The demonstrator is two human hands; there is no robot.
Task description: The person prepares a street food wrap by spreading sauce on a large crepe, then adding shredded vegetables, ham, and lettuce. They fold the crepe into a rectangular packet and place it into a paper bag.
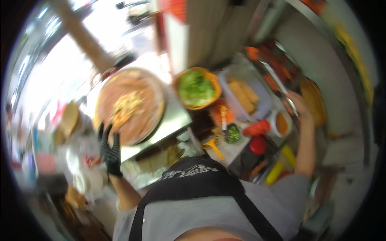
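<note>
1. Frame is motion-blurred, so we keep the details coarse. Left hand (110,150) wears a black glove and sits at the near rim of a big round griddle pan (130,105). Fingers look spread; we see nothing held in it, but whether it touches the rim we cannot tell.

2. Right hand (297,107) reaches out to the right and its grip is closed around long metal tongs (277,82), which run up and left over the trays.

3. The pan sits on a steel worktop (175,120), left of centre, with a thin brown crepe-like layer spread over it and a heap of yellow-orange filling (125,107) near the middle.

4. Handling, as we judge it: the pan is likely heavy, rigid and hot, hence the glove; take it by the rim only. The layer looks thin, soft and easy to tear, so lift it from the edge, not the loaded centre.

5. Tongs are light, stiff, probably greasy; hold mid-shaft, as the hand does.

6. Just beside the pan: an orange bowl of chopped greens (197,88). Right of that: a clear tub of yellow sticks (244,95).
</note>
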